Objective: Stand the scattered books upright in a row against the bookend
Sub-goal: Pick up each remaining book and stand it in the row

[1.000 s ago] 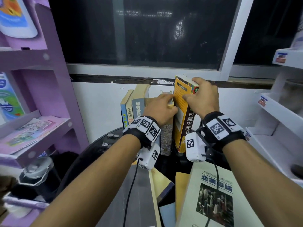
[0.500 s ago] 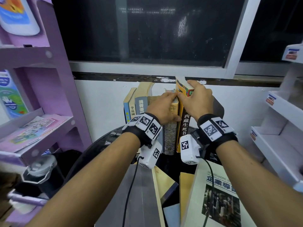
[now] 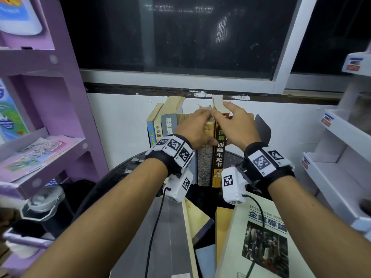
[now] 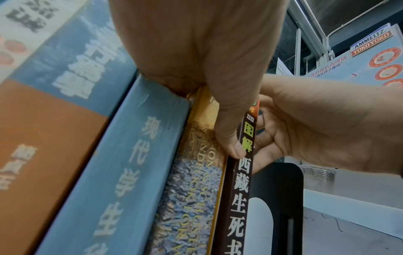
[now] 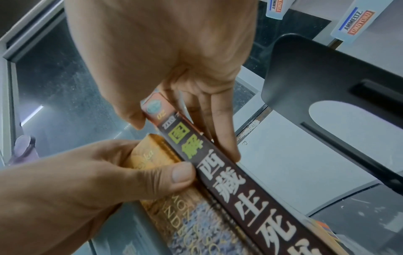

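Several books stand upright in a row on the round black table (image 3: pixel 112 183) against the wall. My right hand (image 3: pixel 234 125) grips the top of the brown-spined book (image 3: pixel 219 157), thumb on one side and fingers on the right cover; the right wrist view shows this book (image 5: pixel 261 207) standing at the row's right end. My left hand (image 3: pixel 194 127) curls over the top of the neighbouring mottled-spine book (image 3: pixel 204 165), with its thumb (image 4: pixel 231 138) pressed on the spine. The black bookend (image 3: pixel 262 129) stands just right of my right hand, a gap away from the brown book.
Near me lie a cream book with a photo cover (image 3: pixel 261 237), a grey book (image 3: pixel 160 237) and yellow ones (image 3: pixel 197 217). A purple shelf unit (image 3: pixel 60 97) stands at the left, a white one (image 3: pixel 331 167) at the right. A dark window is behind.
The brown-spined book has swung from tilted with its yellow cover showing to upright, spine facing me, pressed against the row. Both hands have come together at the book tops.
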Action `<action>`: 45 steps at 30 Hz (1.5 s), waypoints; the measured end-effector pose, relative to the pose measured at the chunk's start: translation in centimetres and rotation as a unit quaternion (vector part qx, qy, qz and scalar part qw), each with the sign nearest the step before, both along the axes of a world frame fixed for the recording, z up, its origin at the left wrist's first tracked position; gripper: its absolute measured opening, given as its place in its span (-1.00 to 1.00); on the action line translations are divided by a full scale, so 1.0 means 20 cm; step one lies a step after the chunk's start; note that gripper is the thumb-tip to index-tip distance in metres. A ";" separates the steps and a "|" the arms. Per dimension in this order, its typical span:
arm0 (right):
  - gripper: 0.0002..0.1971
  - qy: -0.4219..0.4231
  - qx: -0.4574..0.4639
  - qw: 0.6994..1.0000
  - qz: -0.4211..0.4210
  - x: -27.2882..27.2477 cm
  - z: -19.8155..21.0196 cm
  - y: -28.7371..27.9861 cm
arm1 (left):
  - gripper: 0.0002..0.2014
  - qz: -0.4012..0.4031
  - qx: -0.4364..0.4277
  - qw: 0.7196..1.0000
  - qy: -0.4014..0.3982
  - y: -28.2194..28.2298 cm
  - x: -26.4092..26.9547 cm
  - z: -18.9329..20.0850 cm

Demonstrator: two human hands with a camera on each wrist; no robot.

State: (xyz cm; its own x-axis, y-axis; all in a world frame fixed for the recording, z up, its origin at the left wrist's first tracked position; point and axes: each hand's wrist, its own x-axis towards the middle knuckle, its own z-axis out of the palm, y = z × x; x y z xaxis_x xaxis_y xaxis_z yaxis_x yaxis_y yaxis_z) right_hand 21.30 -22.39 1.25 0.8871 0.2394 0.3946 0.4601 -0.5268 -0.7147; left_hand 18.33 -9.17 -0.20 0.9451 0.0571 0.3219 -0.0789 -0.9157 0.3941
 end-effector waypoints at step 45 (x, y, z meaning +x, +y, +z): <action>-0.27 0.096 -0.089 0.986 0.103 -0.32 0.06 -0.27 | -0.27 0.009 -0.045 0.996 -0.073 -0.11 -0.35 -0.03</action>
State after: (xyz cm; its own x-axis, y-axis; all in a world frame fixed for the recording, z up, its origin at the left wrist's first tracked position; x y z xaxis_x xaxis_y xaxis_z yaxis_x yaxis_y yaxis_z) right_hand 14.82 -27.70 2.50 0.8662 0.4735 0.1595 0.4362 -0.5611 -0.7035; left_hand 11.41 -11.44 -0.86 0.8867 0.1093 0.4492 -0.1251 -0.8786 0.4608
